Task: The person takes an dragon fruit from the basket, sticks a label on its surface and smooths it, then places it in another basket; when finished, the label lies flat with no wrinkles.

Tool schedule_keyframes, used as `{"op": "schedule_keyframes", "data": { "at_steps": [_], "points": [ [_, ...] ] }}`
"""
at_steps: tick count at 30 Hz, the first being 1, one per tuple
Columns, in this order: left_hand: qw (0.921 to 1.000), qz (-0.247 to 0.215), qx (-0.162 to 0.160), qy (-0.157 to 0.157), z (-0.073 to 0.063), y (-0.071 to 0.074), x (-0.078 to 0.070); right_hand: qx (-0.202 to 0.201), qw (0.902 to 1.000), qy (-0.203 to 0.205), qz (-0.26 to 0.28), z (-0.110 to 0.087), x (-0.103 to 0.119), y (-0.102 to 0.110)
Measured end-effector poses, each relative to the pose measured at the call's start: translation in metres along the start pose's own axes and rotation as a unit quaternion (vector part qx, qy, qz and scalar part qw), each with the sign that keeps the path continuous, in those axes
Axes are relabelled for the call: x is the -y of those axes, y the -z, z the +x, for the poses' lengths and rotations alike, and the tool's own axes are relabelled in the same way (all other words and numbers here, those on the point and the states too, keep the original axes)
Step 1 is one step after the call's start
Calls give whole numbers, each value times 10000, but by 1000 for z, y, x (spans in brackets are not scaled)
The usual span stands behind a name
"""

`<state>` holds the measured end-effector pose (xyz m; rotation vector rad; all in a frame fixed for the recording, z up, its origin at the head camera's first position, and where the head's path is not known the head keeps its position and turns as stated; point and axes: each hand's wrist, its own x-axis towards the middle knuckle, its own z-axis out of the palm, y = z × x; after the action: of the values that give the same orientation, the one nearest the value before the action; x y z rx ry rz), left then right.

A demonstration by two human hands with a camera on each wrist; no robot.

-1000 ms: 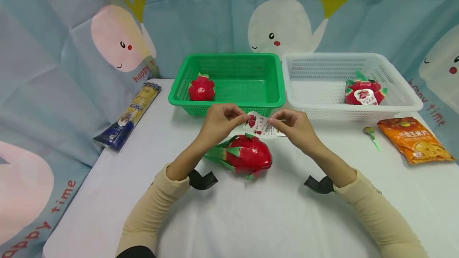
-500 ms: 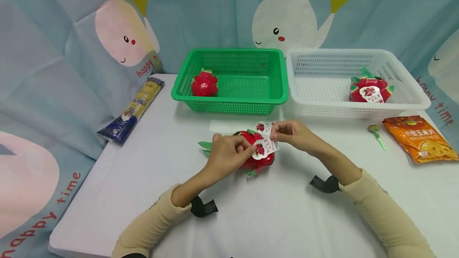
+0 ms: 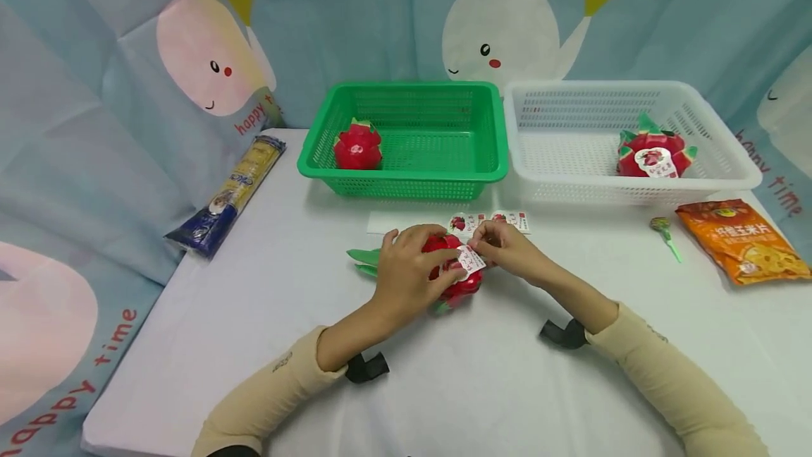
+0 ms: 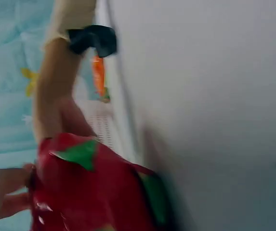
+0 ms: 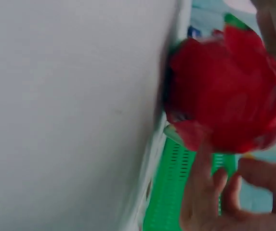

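A red toy dragon fruit (image 3: pixel 466 288) with green leaf tips lies on the white table, its leaves pointing left. My left hand (image 3: pixel 409 266) rests over its middle, fingers and thumb curved onto it and against a white sticker (image 3: pixel 471 261) with red print. That sticker lies on the fruit's upper right side. My right hand (image 3: pixel 507 251) is at the sticker's upper right edge, thumb and forefinger pinching there. In the right wrist view, one finger (image 5: pixel 203 166) touches the underside of the dragon fruit (image 5: pixel 224 91). The left wrist view shows the fruit (image 4: pixel 89 187) close up.
Behind the hands lies a sticker strip (image 3: pixel 400 223). A green basket (image 3: pixel 406 176) holds a round dragon fruit (image 3: pixel 358 147); a white basket (image 3: pixel 634 185) holds a stickered one (image 3: pixel 637 154). A pasta packet (image 3: pixel 228 196) lies left; a lollipop (image 3: pixel 665 237) and an orange snack bag (image 3: pixel 742 242) lie right.
Both hands have come down from the strip toward me with a sticker, which now lies against the dragon fruit. My left hand has spread over the fruit; the right has followed closer.
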<state>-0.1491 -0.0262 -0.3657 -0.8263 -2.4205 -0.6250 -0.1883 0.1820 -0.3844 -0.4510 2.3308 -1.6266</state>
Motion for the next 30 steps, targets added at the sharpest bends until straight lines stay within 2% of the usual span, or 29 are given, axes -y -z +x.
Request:
{"op": "schedule_keyframes", "data": {
  "at_steps": [2, 4, 6, 8, 10, 13, 16, 18, 21, 24, 25, 30],
  "points": [
    [9999, -64, 158, -16, -3, -1, 2, -451, 9986, 235, -127, -7, 2, -3],
    [9996, -131, 246, 25, -7, -1, 5, -806, 9930, 667, -555, -15, 6, -7],
    [9995, -152, 264, 48, -10, 1, 9, -949, 9850, 1018, -1023, -21, 9, -13],
    [9996, -151, 237, 48, -12, 2, 12, -902, 9809, 1159, -1277, -21, 11, -20],
    [9997, -171, 190, 12, -12, 3, 15, -720, 9856, 1080, -1085, -20, 10, -24],
    [9996, -233, 163, -6, -13, 3, 18, -287, 9975, 608, -198, -18, 5, -23],
    [9988, -433, 245, -17, -12, 3, 19, 48, 9992, 133, 380, -18, 0, -16],
    [9979, -568, 294, -27, -11, 4, 20, 177, 9990, 83, 393, -17, -1, -13],
    [9971, -660, 352, -122, -9, 3, 21, 109, 9965, 616, -548, -22, 1, -16],
    [9968, -689, 381, -152, -8, 3, 21, -110, 9823, 1035, -1556, -28, 4, -23],
    [9967, -694, 392, -135, -8, 2, 21, -207, 9770, 1061, -1836, -30, 4, -25],
    [9959, -758, 502, 5, -7, 2, 20, -154, 9811, 495, -1865, -34, 5, -27]
  ]
}}
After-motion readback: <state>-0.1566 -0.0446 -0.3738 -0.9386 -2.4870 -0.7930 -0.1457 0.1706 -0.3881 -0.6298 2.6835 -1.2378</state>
